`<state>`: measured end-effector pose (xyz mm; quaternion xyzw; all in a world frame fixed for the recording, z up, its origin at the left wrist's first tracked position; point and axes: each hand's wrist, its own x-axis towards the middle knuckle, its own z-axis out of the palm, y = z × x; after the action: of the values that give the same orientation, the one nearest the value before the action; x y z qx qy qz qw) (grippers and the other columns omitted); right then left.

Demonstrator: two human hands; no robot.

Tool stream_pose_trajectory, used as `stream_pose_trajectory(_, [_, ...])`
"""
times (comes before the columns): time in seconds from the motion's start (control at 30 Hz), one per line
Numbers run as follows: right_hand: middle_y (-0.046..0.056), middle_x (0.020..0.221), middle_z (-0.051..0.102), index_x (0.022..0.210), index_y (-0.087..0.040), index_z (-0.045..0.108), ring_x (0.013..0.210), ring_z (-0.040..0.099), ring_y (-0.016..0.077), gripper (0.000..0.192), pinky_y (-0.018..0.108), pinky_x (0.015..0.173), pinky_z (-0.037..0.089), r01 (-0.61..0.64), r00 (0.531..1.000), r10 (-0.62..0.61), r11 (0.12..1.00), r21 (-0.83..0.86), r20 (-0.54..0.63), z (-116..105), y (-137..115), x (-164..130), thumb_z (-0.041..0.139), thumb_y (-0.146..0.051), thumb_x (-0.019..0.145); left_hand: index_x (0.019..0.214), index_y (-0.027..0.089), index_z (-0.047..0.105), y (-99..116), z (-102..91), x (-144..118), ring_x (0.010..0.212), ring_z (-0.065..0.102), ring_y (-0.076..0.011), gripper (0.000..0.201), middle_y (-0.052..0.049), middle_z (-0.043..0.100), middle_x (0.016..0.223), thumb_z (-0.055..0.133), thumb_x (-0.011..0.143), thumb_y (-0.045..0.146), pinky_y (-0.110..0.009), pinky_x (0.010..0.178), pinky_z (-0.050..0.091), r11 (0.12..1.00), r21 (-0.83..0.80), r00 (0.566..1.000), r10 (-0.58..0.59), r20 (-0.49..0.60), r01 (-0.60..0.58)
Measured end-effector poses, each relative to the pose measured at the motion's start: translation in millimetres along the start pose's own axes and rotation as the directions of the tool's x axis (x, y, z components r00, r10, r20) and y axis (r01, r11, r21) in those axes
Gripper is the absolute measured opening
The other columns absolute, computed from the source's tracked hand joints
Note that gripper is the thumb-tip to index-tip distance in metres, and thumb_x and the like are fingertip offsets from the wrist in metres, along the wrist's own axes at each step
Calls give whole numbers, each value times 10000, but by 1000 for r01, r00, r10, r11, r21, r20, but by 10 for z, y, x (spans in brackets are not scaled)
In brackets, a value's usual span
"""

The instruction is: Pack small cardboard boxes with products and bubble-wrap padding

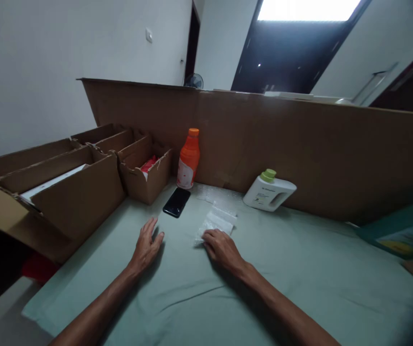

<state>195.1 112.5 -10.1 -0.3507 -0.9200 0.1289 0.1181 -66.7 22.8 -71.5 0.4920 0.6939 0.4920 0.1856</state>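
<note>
We see the wrap (215, 222) on the green cloth (188, 278), between the phone (176, 202) and the jug (269, 193). It is clear and bumpy, with a white patch, and we can't tell what is in it, if anything. More clear bumpy sheet (219, 193) lies just behind it.

Our right hand (224, 250) has its fingers bent over the near end of the wrap. The tips are hidden, so we can't tell if they pinch it or just rest there. Our left hand (146, 246) is open, with the thumb apart from the fingers, and has hold of nothing. It is near the phone, with a gap between them.

The wrap looks light and thin, so we think it could slide or fold if we push on it. A soft pinch with the thumb under the edge should work best. If we press hard, we might pop the bumps. Our left hand could hold down the other side, so the wrap lies flat. We should keep our moves low and slow, and keep our left arm away from the phone and the orange bottle (189, 161).
</note>
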Motion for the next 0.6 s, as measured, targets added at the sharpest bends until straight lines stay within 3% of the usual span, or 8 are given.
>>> stream_pose_trajectory(0.1, [110,980,740,1038,-175,707,914,677,232,213,353,827,526,-47,999,47,998,30,0,-59,-100,-267,532,-147,919,1337,115,589,14,-4,-11,1408,440,-347,565,-197,502,1470,531,860,413,-541,1192,331,999,35,1000,13,-1,-13])
stream_pose_trajectory(0.23, [74,1270,689,1329,-246,604,980,695,199,423,292,769,563,-54,996,70,971,232,-59,-189,-181,-433,595,-410,939,1351,119,575,136,-44,-135,1463,351,-358,564,-206,440,1518,513,894,443,-565,1198,305,992,116,999,41,29,-44])
stream_pose_trajectory(0.37, [74,1328,669,1248,-248,663,1218,614,262,418,397,1024,492,-239,948,275,948,212,-161,-411,285,-514,592,-489,914,1414,165,522,322,-29,-350,1501,291,-331,572,-170,470,1523,458,951,493,-570,1218,267,959,234,980,123,157,-158])
stream_pose_trajectory(0.47, [172,1319,659,1244,-170,663,1232,591,361,529,523,1043,446,-392,897,410,911,130,-168,-432,687,-554,606,-545,875,1411,125,520,459,131,-443,1496,285,-379,635,-199,503,1491,525,908,513,-603,1195,282,908,369,962,110,250,-200])
stream_pose_trajectory(0.53, [208,1282,670,1212,-144,676,1194,603,395,543,549,999,455,-421,885,436,899,120,-162,-337,766,-566,615,-553,860,1339,87,577,552,293,-472,1482,285,-434,629,-237,483,1493,619,839,467,-627,1180,280,863,453,951,88,297,-221])
stream_pose_trajectory(0.6, [186,1258,689,1172,-162,693,1193,604,382,481,520,1003,450,-401,894,416,909,118,-165,-199,689,-583,674,-491,822,1190,117,663,644,445,-505,1480,273,-452,477,-224,462,1510,671,777,355,-624,1173,284,835,473,934,126,335,-282])
